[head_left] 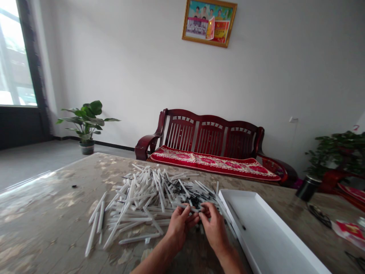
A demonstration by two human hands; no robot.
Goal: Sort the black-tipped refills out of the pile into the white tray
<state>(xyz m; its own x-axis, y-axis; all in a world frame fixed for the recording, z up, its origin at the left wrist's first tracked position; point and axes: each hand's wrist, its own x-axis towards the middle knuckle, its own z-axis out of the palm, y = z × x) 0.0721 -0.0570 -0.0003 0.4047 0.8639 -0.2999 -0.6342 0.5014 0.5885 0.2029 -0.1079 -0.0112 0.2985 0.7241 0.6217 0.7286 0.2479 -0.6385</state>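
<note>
A heap of white, translucent pen barrels (142,196) is spread over the middle of the table, with small black parts (194,198) mixed in on its right side. Just in front of the heap, my left hand (180,224) is closed round one slim pale pen barrel (194,209). My right hand (213,224) pinches the right end of the same piece, its fingertips close to those of the left. The fingers partly cover that end, so I cannot make out whether a black part is on it. To the right, one finished-looking pen (237,216) with a dark tip lies in a shallow white box (273,232).
The table (59,236) has a patterned cover, with a small black piece (74,186) at left. A black canister (308,188), a dark cable (319,215) and a red-and-white packet (350,232) are at right. Behind stands a wooden bench (211,140).
</note>
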